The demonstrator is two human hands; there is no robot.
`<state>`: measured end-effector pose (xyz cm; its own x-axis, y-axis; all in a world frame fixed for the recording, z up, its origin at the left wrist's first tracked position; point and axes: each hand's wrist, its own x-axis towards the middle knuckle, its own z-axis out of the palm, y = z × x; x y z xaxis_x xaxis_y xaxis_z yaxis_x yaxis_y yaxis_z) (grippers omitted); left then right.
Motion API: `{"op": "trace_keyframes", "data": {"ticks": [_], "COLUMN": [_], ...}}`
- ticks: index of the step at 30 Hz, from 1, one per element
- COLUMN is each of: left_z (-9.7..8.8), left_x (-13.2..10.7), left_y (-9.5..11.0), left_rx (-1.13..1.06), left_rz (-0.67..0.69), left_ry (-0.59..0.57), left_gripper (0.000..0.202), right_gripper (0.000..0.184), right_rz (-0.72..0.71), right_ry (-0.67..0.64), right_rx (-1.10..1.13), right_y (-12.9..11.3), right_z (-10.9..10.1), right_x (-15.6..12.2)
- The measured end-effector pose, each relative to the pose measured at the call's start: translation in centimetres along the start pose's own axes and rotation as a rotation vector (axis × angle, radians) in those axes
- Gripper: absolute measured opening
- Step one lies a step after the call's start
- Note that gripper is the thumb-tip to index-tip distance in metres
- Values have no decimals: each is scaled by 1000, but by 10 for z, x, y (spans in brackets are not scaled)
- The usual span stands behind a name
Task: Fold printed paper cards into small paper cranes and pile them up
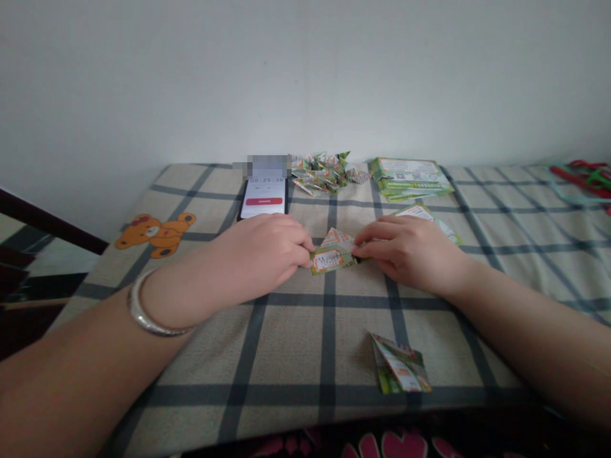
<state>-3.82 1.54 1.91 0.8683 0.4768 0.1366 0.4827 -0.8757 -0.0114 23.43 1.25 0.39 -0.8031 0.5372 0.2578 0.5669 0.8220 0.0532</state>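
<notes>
A partly folded piece of printed paper (329, 256) in green, white and orange lies between my two hands over the middle of the table. My left hand (267, 251), with a silver bangle at the wrist, pinches its left corner. At its right side, the fingertips of my right hand (405, 251) are closed on the paper. A flat printed sheet (424, 215) lies partly hidden behind my right hand. Closer to the front edge sits another folded paper piece (401, 366), its flaps slightly raised.
A phone (263, 198) showing a timer stands near the wall. Beside it are several folded paper pieces (324, 173) in a cluster and a stack of printed sheets (413, 177). A bear cutout (156, 234) is at left, red and green cords (585, 179) at far right. Checked cloth (286, 343) covers the table.
</notes>
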Motion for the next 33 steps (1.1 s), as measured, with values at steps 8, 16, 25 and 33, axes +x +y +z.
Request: {"op": "trace_keyframes", "data": {"ticks": [8, 16, 25, 33], "left_z": [2, 7, 14, 23], "left_x": [0, 0, 6, 9], "left_y": [3, 0, 22, 23], "left_rx": [1, 17, 198, 88], "left_rz": [-86, -2, -32, -184], "left_ry": [-17, 72, 162, 154], "left_gripper": [25, 25, 23, 23], "right_gripper": [27, 27, 21, 29], "right_rz": [57, 68, 201, 121], "right_ry": [-30, -17, 53, 62], "right_rx": [-40, -38, -29, 40], "right_y": [6, 11, 7, 5], "right_z": [-6, -9, 0, 7], "right_x": [-6, -9, 0, 3]}}
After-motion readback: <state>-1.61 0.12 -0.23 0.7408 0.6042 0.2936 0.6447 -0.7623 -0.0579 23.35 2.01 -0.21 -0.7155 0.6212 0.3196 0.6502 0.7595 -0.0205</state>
